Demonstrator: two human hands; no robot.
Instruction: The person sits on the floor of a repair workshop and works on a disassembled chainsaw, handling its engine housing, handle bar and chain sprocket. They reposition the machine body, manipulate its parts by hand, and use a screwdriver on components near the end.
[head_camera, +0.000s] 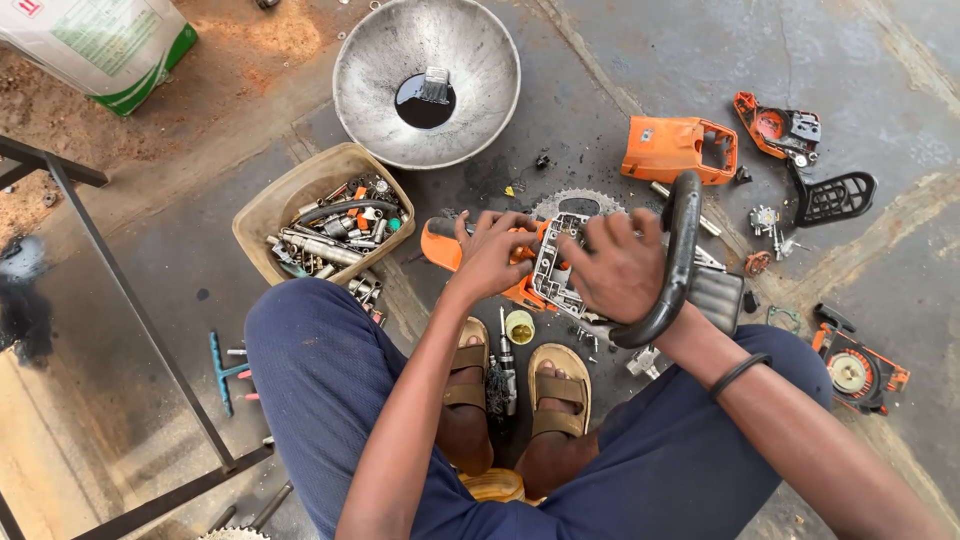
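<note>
Chainsaw body (545, 262) stripped on the concrete floor (620, 90) before the sandalled feet, left hand (492, 255) curled over its orange casing, right hand (618, 268) closed on the engine block beside the black handle (672, 262); teardown step, finer grip likely needed next

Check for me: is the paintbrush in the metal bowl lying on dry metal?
No, the paintbrush sits in a pool of dark liquid at the bottom of the metal bowl.

Stained grey concrete floor (640, 60) in daylight.
</note>
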